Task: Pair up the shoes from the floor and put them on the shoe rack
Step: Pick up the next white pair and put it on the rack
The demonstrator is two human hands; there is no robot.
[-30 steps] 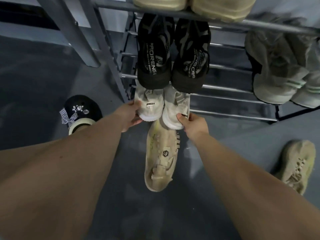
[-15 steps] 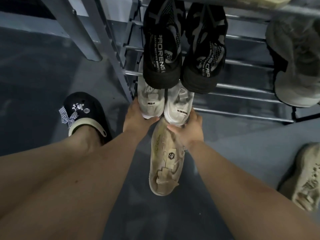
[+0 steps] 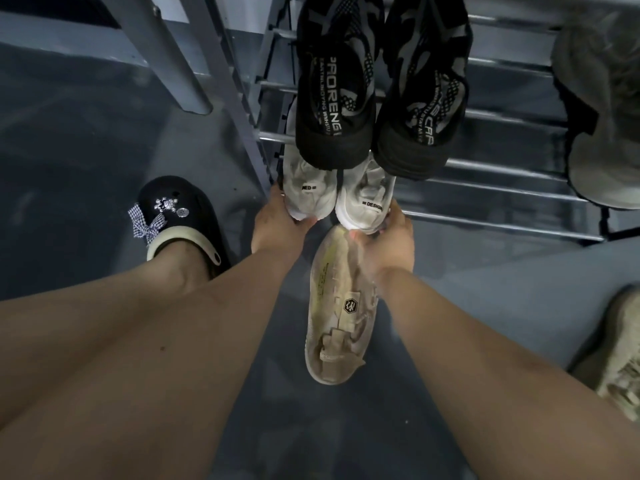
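Overlapping black sneakers hiding white sneakers' fronts.

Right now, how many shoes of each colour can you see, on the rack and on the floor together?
Black: 3, two black sneakers on the shoe rack, one black clog being worn.
White: 2, white sneakers, one in each hand.
Beige: 2, beige shoe and another, on the floor.
Grey: 1, grey shoe on the rack, partly cropped.
Total: 8

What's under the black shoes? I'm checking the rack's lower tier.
The white shoes, heels showing and gripped by both hands; their toes are hidden beneath the black shoes.
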